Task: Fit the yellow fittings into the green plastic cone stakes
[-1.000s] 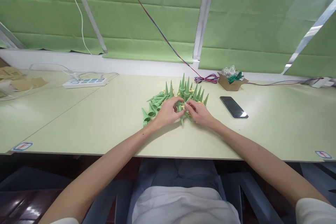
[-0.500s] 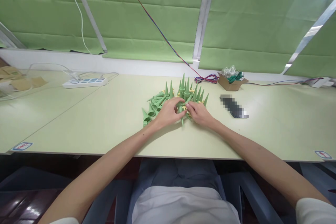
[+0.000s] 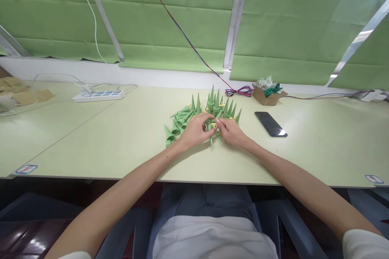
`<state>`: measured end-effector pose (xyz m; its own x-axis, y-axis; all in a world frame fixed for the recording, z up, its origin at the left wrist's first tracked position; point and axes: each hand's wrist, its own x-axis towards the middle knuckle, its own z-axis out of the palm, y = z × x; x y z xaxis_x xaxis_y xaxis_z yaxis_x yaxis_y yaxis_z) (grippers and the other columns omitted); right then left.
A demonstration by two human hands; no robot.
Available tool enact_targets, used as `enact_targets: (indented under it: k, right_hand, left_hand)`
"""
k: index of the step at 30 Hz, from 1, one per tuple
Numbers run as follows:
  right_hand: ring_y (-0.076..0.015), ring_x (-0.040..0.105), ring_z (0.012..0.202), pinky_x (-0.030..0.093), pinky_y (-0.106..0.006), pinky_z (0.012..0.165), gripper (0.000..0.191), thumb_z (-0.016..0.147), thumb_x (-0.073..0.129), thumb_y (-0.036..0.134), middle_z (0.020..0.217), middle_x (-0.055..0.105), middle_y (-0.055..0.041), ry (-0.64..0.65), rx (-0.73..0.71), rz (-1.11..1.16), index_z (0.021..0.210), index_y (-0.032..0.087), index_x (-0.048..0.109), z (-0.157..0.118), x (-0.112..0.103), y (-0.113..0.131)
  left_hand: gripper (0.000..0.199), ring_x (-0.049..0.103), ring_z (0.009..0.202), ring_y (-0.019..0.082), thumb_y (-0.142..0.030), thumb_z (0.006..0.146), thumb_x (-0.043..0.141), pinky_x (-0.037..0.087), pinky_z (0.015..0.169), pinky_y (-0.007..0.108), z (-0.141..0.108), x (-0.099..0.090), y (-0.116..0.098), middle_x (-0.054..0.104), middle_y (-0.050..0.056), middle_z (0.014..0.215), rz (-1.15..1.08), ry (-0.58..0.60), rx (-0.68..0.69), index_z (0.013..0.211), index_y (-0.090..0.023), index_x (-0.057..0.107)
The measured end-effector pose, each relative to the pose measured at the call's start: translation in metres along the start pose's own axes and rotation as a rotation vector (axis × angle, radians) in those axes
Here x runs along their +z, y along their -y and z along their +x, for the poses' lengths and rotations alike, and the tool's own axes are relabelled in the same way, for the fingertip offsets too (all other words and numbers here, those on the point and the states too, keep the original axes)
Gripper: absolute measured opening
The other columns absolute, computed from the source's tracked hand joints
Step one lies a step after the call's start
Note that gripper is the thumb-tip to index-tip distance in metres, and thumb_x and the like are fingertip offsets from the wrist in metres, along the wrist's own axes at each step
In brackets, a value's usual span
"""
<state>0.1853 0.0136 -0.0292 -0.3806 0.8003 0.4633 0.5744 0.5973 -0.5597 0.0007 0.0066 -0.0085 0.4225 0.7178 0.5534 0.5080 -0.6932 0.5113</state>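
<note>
Within the left grip (image 3: 197,129), a green cone (image 3: 208,126)

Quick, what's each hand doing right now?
Left hand: curled around a green spike, holding it.
Right hand: closed in a pinch; what it grips can't be told.

A cone (image 3: 211,141) sits between the left hand's (image 3: 196,130) fingers and thumb, with the right hand (image 3: 231,130) just to its right; more cones (image 3: 175,130) lie on the table (image 3: 121,141) just left of the left hand, and upright cones (image 3: 216,103) stand beyond both hands. Right of the right hand lies a phone (image 3: 270,124), with a box (image 3: 268,98) behind it and a coiled cable (image 3: 240,91) left of that box, beyond the hands. Well left of the left hand and farther back rests a power strip (image 3: 99,96).
</note>
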Motion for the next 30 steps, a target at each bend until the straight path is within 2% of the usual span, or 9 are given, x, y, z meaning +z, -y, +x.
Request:
enact_targets:
  k: [8,11,13,17,20,23,26,30]
  right_hand:
    - [-0.0132,0.037,0.053,0.029,-0.028,0.055,0.046,0.101,0.031,0.049,0.054,0.04,0.0023,-0.043,0.073,0.086,0.064,0.022,0.034,0.0009,-0.0012,0.0039]
    - [-0.013,0.036,0.053,0.028,-0.028,0.053,0.049,0.1,0.03,0.053,0.054,0.039,0.0019,-0.074,0.093,0.097,0.062,0.022,0.033,0.0014,-0.0012,0.003]
    - [-0.0127,0.035,0.052,0.028,-0.028,0.053,0.051,0.1,0.03,0.056,0.053,0.037,0.0019,-0.085,0.115,0.1,0.061,0.022,0.031,0.0016,-0.0011,0.0025]
    - [-0.0121,0.034,0.051,0.028,-0.027,0.052,0.053,0.098,0.03,0.058,0.051,0.036,0.0018,-0.103,0.164,0.12,0.059,0.022,0.029,0.0018,-0.0008,0.0022]
    - [-0.0118,0.035,0.05,0.029,-0.027,0.051,0.055,0.098,0.031,0.058,0.05,0.039,0.0011,-0.117,0.174,0.128,0.057,0.022,0.031,0.0021,-0.0009,0.0022]
    - [-0.0115,0.036,0.049,0.029,-0.027,0.051,0.057,0.098,0.03,0.058,0.048,0.039,0.0007,-0.132,0.187,0.118,0.054,0.021,0.032,0.0025,-0.0011,0.002]
    - [-0.0112,0.035,0.048,0.029,-0.027,0.051,0.057,0.097,0.03,0.057,0.048,0.036,0.0011,-0.155,0.189,0.088,0.053,0.021,0.032,0.0027,-0.0008,0.002]
    - [-0.0105,0.029,0.05,0.025,-0.027,0.05,0.055,0.097,0.03,0.057,0.049,0.03,0.0023,-0.19,0.148,0.056,0.056,0.021,0.026,0.002,0.0,0.0038]
  left_hand:
    - [0.026,0.057,0.064,0.012,-0.035,0.089,0.06,0.051,0.069,0.031,-0.0009,0.0006,-0.0002,0.066,0.006,0.11,0.01,0.002,-0.006,0.11,-0.019,0.064]
    - [0.028,0.061,0.077,0.015,-0.036,0.097,0.049,0.051,0.072,0.031,-0.0001,0.0009,0.0012,0.065,0.006,0.11,0.004,-0.003,-0.024,0.115,-0.02,0.064]
    - [0.028,0.062,0.085,0.017,-0.029,0.099,0.043,0.051,0.073,0.03,0.0004,0.0009,0.0038,0.064,0.007,0.109,0.003,-0.018,-0.024,0.115,-0.02,0.064]
    - [0.032,0.06,0.079,0.015,-0.011,0.091,0.043,0.05,0.07,0.028,0.0001,0.0007,0.0091,0.062,0.007,0.11,-0.006,-0.019,-0.016,0.116,-0.02,0.063]
    - [0.038,0.059,0.078,0.014,-0.007,0.082,0.051,0.051,0.068,0.028,-0.0009,-0.0003,0.0083,0.06,0.007,0.112,-0.013,0.011,-0.001,0.116,-0.02,0.062]
    - [0.038,0.058,0.073,0.013,-0.01,0.079,0.057,0.052,0.067,0.028,-0.0017,-0.0017,0.0037,0.058,0.007,0.114,-0.032,0.041,0.002,0.115,-0.021,0.063]
    - [0.031,0.057,0.068,0.011,-0.021,0.083,0.061,0.052,0.064,0.028,-0.0016,-0.0027,0.0002,0.057,0.007,0.115,-0.065,0.053,-0.006,0.114,-0.021,0.064]
    - [0.022,0.06,0.077,0.015,-0.031,0.087,0.064,0.051,0.06,0.026,-0.0004,-0.0025,0.0021,0.061,0.006,0.104,-0.059,0.011,0.041,0.107,-0.021,0.066]
